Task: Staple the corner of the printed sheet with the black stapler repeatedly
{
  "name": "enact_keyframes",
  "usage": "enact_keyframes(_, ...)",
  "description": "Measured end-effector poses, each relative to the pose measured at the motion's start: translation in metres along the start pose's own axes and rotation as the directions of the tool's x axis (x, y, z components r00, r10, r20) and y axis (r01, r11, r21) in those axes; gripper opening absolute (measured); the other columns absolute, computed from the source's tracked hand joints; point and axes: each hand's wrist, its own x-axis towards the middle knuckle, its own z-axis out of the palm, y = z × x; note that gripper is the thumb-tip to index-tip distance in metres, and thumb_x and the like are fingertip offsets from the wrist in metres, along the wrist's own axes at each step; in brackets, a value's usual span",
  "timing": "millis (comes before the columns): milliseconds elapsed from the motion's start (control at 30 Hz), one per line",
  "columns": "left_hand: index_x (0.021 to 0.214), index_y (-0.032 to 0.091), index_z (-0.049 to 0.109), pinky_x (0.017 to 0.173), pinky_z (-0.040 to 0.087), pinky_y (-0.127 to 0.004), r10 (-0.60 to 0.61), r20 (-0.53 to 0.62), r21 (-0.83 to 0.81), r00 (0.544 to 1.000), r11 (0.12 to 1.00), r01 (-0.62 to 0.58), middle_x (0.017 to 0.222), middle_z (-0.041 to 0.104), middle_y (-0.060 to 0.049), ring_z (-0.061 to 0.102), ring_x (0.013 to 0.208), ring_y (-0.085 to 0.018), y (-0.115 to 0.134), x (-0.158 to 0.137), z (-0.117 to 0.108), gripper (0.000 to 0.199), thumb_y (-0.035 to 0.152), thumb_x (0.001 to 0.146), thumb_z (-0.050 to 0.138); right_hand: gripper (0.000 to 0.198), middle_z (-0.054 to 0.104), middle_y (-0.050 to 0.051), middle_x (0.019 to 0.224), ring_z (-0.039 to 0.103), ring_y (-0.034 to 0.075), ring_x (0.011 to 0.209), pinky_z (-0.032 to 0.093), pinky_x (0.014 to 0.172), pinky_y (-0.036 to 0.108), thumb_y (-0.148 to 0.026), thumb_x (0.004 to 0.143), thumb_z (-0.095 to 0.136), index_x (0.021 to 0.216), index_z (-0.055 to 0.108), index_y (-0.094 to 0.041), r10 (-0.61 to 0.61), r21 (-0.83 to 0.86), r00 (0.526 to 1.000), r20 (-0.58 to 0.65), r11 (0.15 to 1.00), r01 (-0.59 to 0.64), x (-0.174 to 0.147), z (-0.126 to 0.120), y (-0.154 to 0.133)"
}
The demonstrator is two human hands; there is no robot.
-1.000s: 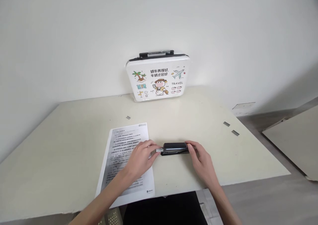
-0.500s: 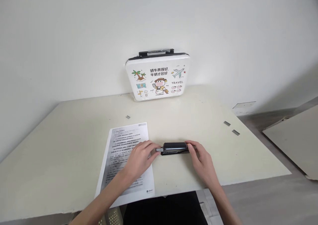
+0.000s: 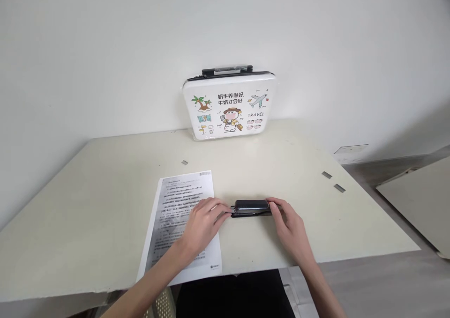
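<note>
Indoors, left fingers and right fingers pinch a stapler, cream table beneath, white wall beyond.

The left forearm and right forearm are bare and slim, tapering to bare, narrow wrists. The left hand and right hand are ungloved, with slender fingers; the nails are too small to make out. Near, between the forearms, plain black clothing shows, its cut and creases lost in darkness.
</note>
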Motion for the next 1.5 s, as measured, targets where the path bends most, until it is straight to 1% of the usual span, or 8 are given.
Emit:
enact_keyframes(100, 0.106, 0.025, 0.069, 0.086, 0.057, -0.038, 0.001, -0.017, -0.033, 1.000, 0.999, -0.001, 0.108, 0.076, -0.001, 0.072, 0.095, -0.019, 0.0022, -0.0008, -0.0013, 0.015, 0.026, 0.110, 0.055, 0.044, 0.074, 0.010, 0.129, 0.068, 0.028, 0.115, 0.054, 0.097, 0.042, -0.058, 0.106, 0.045, 0.121, 0.071, -0.026, 0.000, -0.002, 1.000, 0.001, 1.000, 0.000, -0.0002, -0.0001, 0.0000)
enact_keyframes(233, 0.115, 0.025, 0.066, 0.084, 0.058, -0.039, -0.056, -0.016, -0.032, 0.998, 0.998, 0.055, 0.105, 0.076, -0.002, 0.071, 0.093, -0.020, 0.0036, 0.0001, -0.0072, 0.016, 0.028, 0.111, 0.051, 0.043, 0.074, 0.010, 0.128, 0.068, 0.028, 0.115, 0.054, 0.096, 0.042, -0.058, 0.107, 0.046, 0.121, 0.071, -0.026, 0.000, -0.003, 1.000, -0.003, 1.000, 0.000, -0.0003, -0.0002, -0.0002)
enact_keyframes(333, 0.123, 0.026, 0.066, 0.087, 0.059, -0.041, -0.062, 0.004, -0.001, 0.998, 0.998, 0.062, 0.111, 0.074, -0.004, 0.071, 0.098, -0.022, 0.0031, 0.0000, -0.0095, 0.022, 0.026, 0.112, 0.046, 0.044, 0.075, 0.010, 0.127, 0.069, 0.028, 0.113, 0.055, 0.094, 0.042, -0.058, 0.106, 0.046, 0.121, 0.071, -0.026, -0.001, -0.002, 1.000, -0.005, 1.000, 0.001, -0.0004, -0.0003, -0.0005)
enact_keyframes(467, 0.127, 0.027, 0.066, 0.090, 0.059, -0.040, -0.053, 0.037, -0.038, 0.998, 0.998, 0.055, 0.116, 0.071, -0.005, 0.070, 0.103, -0.022, 0.0021, -0.0021, -0.0080, 0.024, 0.025, 0.111, 0.048, 0.045, 0.073, 0.011, 0.130, 0.068, 0.029, 0.113, 0.055, 0.095, 0.043, -0.059, 0.106, 0.046, 0.122, 0.071, -0.026, 0.007, -0.001, 1.000, -0.003, 1.000, -0.007, -0.0006, -0.0005, -0.0011)
enact_keyframes(633, 0.121, 0.026, 0.069, 0.092, 0.056, -0.044, -0.012, 0.035, 0.009, 0.999, 1.000, 0.011, 0.108, 0.071, -0.004, 0.067, 0.097, -0.022, 0.0035, -0.0002, -0.0086, 0.021, 0.027, 0.111, 0.050, 0.043, 0.073, 0.010, 0.130, 0.068, 0.028, 0.113, 0.054, 0.096, 0.042, -0.059, 0.106, 0.046, 0.122, 0.070, -0.027, 0.024, -0.003, 1.000, 0.001, 1.000, -0.024, -0.0010, -0.0009, -0.0021)
enact_keyframes(767, 0.117, 0.025, 0.071, 0.092, 0.055, -0.045, -0.023, 0.055, 0.072, 0.998, 0.997, 0.019, 0.110, 0.070, -0.005, 0.067, 0.097, -0.023, 0.0049, 0.0030, -0.0096, 0.022, 0.029, 0.111, 0.050, 0.043, 0.073, 0.010, 0.130, 0.069, 0.028, 0.112, 0.055, 0.094, 0.042, -0.058, 0.107, 0.045, 0.123, 0.070, -0.027, 0.011, -0.006, 1.000, 0.003, 1.000, -0.011, -0.0010, -0.0011, -0.0023)
enact_keyframes(1033, 0.119, 0.026, 0.068, 0.094, 0.054, -0.046, -0.076, 0.049, 0.026, 0.996, 0.997, 0.075, 0.111, 0.072, -0.005, 0.070, 0.099, -0.023, 0.0029, 0.0009, -0.0054, 0.021, 0.030, 0.111, 0.048, 0.043, 0.074, 0.011, 0.130, 0.069, 0.029, 0.112, 0.055, 0.095, 0.043, -0.058, 0.106, 0.046, 0.122, 0.070, -0.026, -0.001, 0.005, 1.000, -0.003, 1.000, 0.001, -0.0004, -0.0008, -0.0012)
enact_keyframes(1500, 0.117, 0.024, 0.066, 0.093, 0.052, -0.044, -0.050, 0.064, 0.054, 0.997, 0.997, 0.047, 0.110, 0.072, -0.003, 0.069, 0.096, -0.023, 0.0050, 0.0029, -0.0044, 0.016, 0.024, 0.110, 0.052, 0.042, 0.073, 0.009, 0.131, 0.069, 0.028, 0.112, 0.055, 0.095, 0.042, -0.057, 0.107, 0.045, 0.121, 0.071, -0.027, 0.010, -0.011, 1.000, 0.000, 1.000, -0.010, 0.0000, -0.0009, -0.0018)
